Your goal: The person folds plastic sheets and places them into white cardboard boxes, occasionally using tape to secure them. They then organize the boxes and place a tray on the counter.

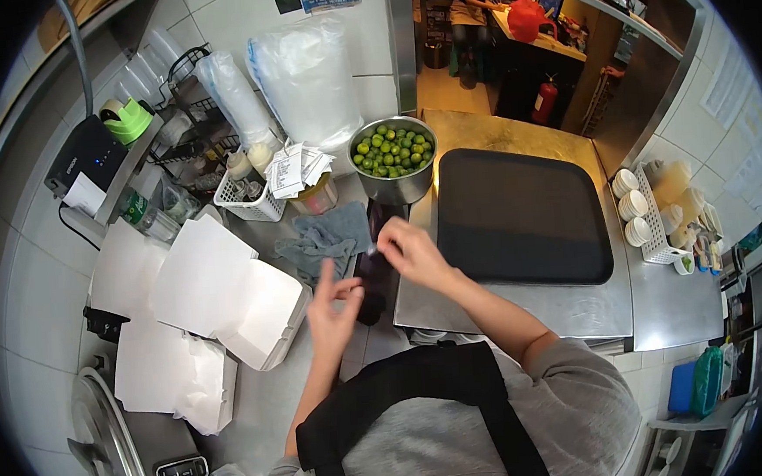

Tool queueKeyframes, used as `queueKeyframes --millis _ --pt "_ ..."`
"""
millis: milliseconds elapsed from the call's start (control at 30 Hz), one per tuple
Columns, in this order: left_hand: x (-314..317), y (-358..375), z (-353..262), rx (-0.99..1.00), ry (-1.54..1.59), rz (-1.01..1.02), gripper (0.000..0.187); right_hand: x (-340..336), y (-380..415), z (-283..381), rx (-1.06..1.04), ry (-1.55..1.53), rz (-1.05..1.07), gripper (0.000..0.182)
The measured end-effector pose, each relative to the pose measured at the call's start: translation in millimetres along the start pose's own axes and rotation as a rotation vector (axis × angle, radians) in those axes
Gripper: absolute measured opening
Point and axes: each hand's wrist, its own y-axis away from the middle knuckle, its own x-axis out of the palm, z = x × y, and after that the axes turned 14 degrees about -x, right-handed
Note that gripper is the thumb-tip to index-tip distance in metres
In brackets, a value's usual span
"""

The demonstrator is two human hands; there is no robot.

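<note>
My left hand (333,309) is raised over the counter's edge beside the white boxes, its index finger stretched out and the others partly bent, with nothing seen in it. To its right, my right hand (408,252) has its fingers closed in a pinch on something small and pale, too small to make out. A grey-blue cloth (333,236) lies just beyond my hands. Behind them stands a metal pot (400,187) full of green citrus fruits (391,152). A black tray (524,216) rests on the steel counter right of my right hand.
Open white boxes (259,320) stand at the left, near a black printer (84,158). Receipts (288,171) lie beside a white basket (261,206). Stacked cups (630,205) are at the right. Through the opening, a person (470,14) stands near a red extinguisher (545,100).
</note>
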Motion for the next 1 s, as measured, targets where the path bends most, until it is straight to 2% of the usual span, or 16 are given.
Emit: queueKeyframes --millis 33,100,133,167,200,267,300,367,467,600,700,800,833,900,933,1000 --pt "-20.1 -1.1 5.5 -0.041 -0.139 -0.034 0.07 -2.1 -5.0 -3.0 0.038 -0.034 -0.085 0.005" --pt "-54.7 0.3 14.7 0.074 -0.381 -0.252 0.066 2.0 -11.0 -8.6 0.11 -0.053 -0.109 0.006" --pt "-76.1 -1.0 28.6 0.204 -0.58 -0.307 0.065 5.7 -12.3 -9.3 0.178 -0.079 -0.13 0.007" --pt "-92.8 4.5 31.3 0.219 -0.774 -0.337 0.065 12.1 -14.5 -7.4 0.209 -0.124 -0.105 0.008" --pt "-107.2 10.9 40.7 0.216 -0.771 -0.332 0.065 22.7 -16.7 -7.5 0.214 -0.121 -0.103 0.008" --pt "-124.9 21.9 58.4 -0.109 -0.924 -0.125 0.05 47.1 -19.9 -9.4 0.086 -0.258 -0.112 0.009" --pt "-125.1 23.2 61.1 -0.113 -0.924 -0.124 0.05 57.6 -23.8 -7.4 0.09 -0.259 -0.11 0.009" --pt "-121.3 26.0 64.1 -0.335 -0.996 0.01 0.031 74.0 -32.0 -2.4 0.064 -0.331 -0.086 0.01" --pt "-115.3 29.5 63.7 -0.245 -0.996 -0.063 0.021 83.9 -38.5 4.1 0.109 -0.41 -0.02 0.01" --pt "-109.8 41.5 66.6 -0.242 -0.935 -0.054 0.024 87.2 -46.1 -1.1 0.152 -0.434 0.054 0.01" --pt "-104.9 48.9 57.8 -0.246 -0.943 0.023 0.022 109.8 -51.1 1.8 0.134 -0.494 0.021 0.008" --pt "-104.1 51.7 56.4 -0.281 -0.911 0.063 0.021 141.3 -38.4 24.4 -0.005 -0.611 0.14 0.008" --pt "-103.3 53.5 53.3 -0.294 -0.902 0.057 0.021 150.3 -32.1 28.8 0.023 -0.608 0.266 0.008" --pt "-103.8 49.9 46.0 -0.304 -0.693 0.054 0.021 165.6 -20.0 21.4 0.059 -0.579 0.385 0.01" --pt "-104.3 47.0 44.9 -0.302 -0.692 0.041 0.021 169.8 -17.1 14.6 0.103 -0.545 0.472 0.011" --pt "-105.6 46.7 43.6 -0.323 -0.645 0.085 0.024 168.6 -24.1 11.6 0.073 -0.531 0.471 0.01"
